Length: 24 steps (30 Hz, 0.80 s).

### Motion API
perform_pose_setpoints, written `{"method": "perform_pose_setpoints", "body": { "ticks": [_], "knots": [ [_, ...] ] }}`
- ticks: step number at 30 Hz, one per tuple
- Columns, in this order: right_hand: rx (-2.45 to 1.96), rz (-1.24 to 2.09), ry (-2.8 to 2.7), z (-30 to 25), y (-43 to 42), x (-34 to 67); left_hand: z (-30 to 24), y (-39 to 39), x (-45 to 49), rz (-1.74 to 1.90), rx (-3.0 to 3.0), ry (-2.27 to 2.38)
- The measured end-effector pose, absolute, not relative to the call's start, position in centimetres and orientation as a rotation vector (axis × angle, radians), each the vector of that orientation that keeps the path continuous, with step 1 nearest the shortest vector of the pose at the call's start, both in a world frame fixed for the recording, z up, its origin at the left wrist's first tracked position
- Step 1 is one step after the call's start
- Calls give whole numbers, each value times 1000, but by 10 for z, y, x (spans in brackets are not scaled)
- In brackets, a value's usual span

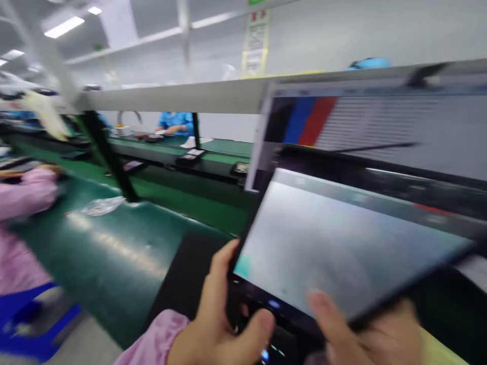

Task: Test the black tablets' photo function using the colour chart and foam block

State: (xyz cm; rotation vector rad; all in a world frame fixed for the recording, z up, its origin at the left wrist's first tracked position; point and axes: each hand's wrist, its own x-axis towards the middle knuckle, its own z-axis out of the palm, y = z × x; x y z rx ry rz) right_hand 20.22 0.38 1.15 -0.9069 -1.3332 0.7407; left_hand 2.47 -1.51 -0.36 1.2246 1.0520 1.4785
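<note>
A black-framed tablet (342, 238) with a bright, pale screen is tilted in front of me. At its lower left corner my left hand (224, 309) is closed, fingers on the side edge and thumb near the lower frame. My right hand (365, 329) grips the bottom edge, with its thumb over the screen and the other fingers behind; motion blurs it. Beneath the tablet's lower edge, close to my left thumb, shows a dark device (279, 344) with small lit blue marks, partly hidden. A black mat (190, 274) lies under the tablet on the green bench.
A printed sheet (373, 119) with colour bars stands behind the tablet. A slanted post (108, 152) rises from the green bench (114, 248), near a clear plastic bag (102, 205). At left are a co-worker's pink sleeve (30, 195) and a blue stool (34, 324). Another person in blue (175, 121) sits across.
</note>
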Motion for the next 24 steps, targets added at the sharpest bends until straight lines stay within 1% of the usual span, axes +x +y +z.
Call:
{"method": "perform_pose_setpoints", "body": {
  "ticks": [3, 5, 13, 24],
  "knots": [
    [-927, 605, -1242, 32, 1, 189, 2, -16, 36, 1669, 1249, 1092],
    [-854, 591, -1231, 40, 6, 178, 6, -16, 42, 1698, 1276, 1118],
    [-763, 571, -1310, 42, 11, 176, 12, -21, 42, 1649, 1225, 1225],
    [-710, 593, -1331, 40, 11, 176, 11, -22, 42, 1631, 1234, 1223]
  ]
}}
